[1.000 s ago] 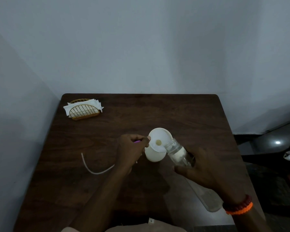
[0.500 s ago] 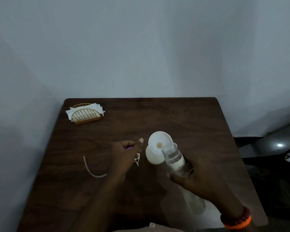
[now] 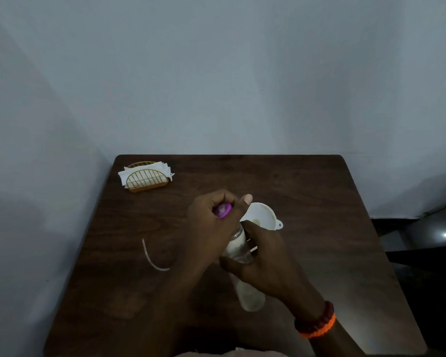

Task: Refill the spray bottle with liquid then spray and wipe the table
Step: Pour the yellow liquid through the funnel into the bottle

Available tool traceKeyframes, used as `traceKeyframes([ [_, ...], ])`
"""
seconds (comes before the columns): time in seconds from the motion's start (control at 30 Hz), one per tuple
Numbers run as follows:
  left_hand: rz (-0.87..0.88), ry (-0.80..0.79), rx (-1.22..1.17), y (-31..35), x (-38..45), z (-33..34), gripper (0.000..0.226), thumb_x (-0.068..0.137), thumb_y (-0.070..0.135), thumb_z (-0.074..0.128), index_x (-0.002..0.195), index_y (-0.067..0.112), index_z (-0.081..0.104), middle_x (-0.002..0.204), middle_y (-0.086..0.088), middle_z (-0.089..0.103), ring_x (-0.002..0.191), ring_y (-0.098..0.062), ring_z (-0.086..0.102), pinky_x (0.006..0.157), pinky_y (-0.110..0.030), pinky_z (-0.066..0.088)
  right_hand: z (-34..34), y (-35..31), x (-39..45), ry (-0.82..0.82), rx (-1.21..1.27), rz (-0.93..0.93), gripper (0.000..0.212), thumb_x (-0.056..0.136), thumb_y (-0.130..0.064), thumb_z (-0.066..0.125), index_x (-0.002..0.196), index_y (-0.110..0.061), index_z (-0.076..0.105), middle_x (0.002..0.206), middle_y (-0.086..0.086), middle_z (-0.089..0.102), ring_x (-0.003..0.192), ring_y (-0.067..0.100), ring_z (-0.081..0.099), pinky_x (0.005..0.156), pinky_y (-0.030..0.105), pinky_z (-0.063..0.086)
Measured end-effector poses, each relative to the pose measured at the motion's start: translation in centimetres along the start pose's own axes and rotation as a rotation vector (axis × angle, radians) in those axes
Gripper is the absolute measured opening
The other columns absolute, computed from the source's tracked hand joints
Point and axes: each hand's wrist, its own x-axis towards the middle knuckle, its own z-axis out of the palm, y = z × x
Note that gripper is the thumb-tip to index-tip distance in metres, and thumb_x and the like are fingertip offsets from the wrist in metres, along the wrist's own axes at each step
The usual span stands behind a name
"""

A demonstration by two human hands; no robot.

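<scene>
My right hand (image 3: 268, 264) grips a clear bottle (image 3: 236, 247) holding whitish liquid, tilted with its neck pointing away from me over the dark wooden table (image 3: 307, 202). My left hand (image 3: 206, 228) is closed on a purple cap (image 3: 223, 210) and holds it right at the bottle's neck. Whether the cap sits on the neck is hidden by my fingers. A white funnel (image 3: 264, 215) stands just behind both hands; what it rests on is hidden.
A thin white tube (image 3: 150, 256) lies curved on the table left of my forearm. A gold wire holder with white napkins (image 3: 146, 177) stands at the far left corner. Walls close the left and far sides. The floor drops away on the right.
My left hand rose from the table with the purple cap and moved right to the bottle's neck. My right hand drew the bottle back from the funnel, which stays in place.
</scene>
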Motion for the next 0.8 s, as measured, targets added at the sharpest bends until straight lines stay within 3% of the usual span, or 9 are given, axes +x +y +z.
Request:
traceKeyframes([
  [0.2, 0.072, 0.011, 0.196, -0.7, 0.2, -1.5, 0.017, 0.084, 0.034, 0.080, 0.081, 0.017, 0.082, 0.080, 0.006, 0.079, 0.078, -0.003, 0.072, 0.073, -0.009, 0.053, 1.6, -0.7, 1.0, -0.032, 0.031, -0.032, 0.056, 0.067, -0.057, 0.072, 0.109, -0.021, 0.061, 0.090, -0.022, 0.065, 0.084, -0.008, 0.063, 0.070, 0.005, 0.044],
  [0.3, 0.084, -0.018, 0.197, -0.8, 0.4, -2.3, 0.017, 0.084, 0.030, 0.080, 0.086, 0.014, 0.083, 0.085, 0.002, 0.080, 0.080, -0.007, 0.073, 0.083, -0.023, 0.058, 2.4, -0.8, 1.3, -0.024, 0.036, -0.038, 0.069, 0.065, -0.064, 0.071, 0.119, -0.021, 0.060, 0.099, -0.015, 0.070, 0.086, -0.001, 0.065, 0.072, 0.008, 0.045],
  [0.37, 0.102, -0.049, 0.180, -1.0, 0.4, -2.9, 0.016, 0.085, 0.028, 0.080, 0.093, 0.014, 0.082, 0.092, 0.003, 0.080, 0.087, -0.008, 0.073, 0.088, -0.033, 0.059, 2.7, -0.9, 1.5, -0.011, 0.068, -0.041, 0.065, 0.067, -0.060, 0.076, 0.118, -0.022, 0.061, 0.101, -0.014, 0.071, 0.088, -0.001, 0.066, 0.072, 0.006, 0.043],
  [0.47, 0.079, -0.036, 0.080, -1.1, 0.5, -4.4, 0.035, 0.077, 0.033, 0.085, 0.110, 0.023, 0.076, 0.108, 0.009, 0.077, 0.102, -0.004, 0.071, 0.091, -0.030, 0.060, 3.0, -1.4, 2.0, 0.011, 0.066, -0.074, 0.051, 0.072, -0.048, 0.084, 0.112, -0.022, 0.064, 0.098, -0.013, 0.073, 0.087, -0.001, 0.069, 0.071, 0.008, 0.045],
  [0.6, 0.007, -0.053, -0.166, -1.1, 0.6, -6.8, 0.062, 0.064, 0.028, 0.089, 0.122, 0.020, 0.068, 0.117, 0.004, 0.071, 0.107, -0.013, 0.073, 0.087, -0.032, 0.062, 2.8, -1.9, 3.0, 0.093, 0.042, -0.056, 0.046, 0.072, -0.047, 0.086, 0.106, -0.024, 0.067, 0.092, -0.011, 0.075, 0.083, 0.004, 0.070, 0.069, 0.025, 0.056],
  [0.7, 0.008, -0.046, -0.303, -1.5, 0.4, -8.5, 0.062, 0.069, 0.013, 0.084, 0.127, 0.014, 0.065, 0.117, -0.007, 0.070, 0.108, -0.022, 0.073, 0.091, -0.038, 0.061, 2.8, -1.9, 3.5, 0.140, 0.041, -0.052, 0.044, 0.071, -0.046, 0.086, 0.105, -0.024, 0.068, 0.089, -0.011, 0.074, 0.083, 0.004, 0.070, 0.071, 0.028, 0.057],
  [0.8, 0.015, -0.094, -0.349, -1.4, 0.0, -9.1, 0.056, 0.077, 0.011, 0.077, 0.131, 0.008, 0.063, 0.119, -0.012, 0.074, 0.113, -0.025, 0.071, 0.095, -0.037, 0.060, 3.0, -1.9, 3.8, 0.133, 0.035, -0.047, 0.045, 0.071, -0.046, 0.086, 0.107, -0.024, 0.068, 0.090, -0.012, 0.074, 0.084, 0.004, 0.070, 0.073, 0.028, 0.057],
])
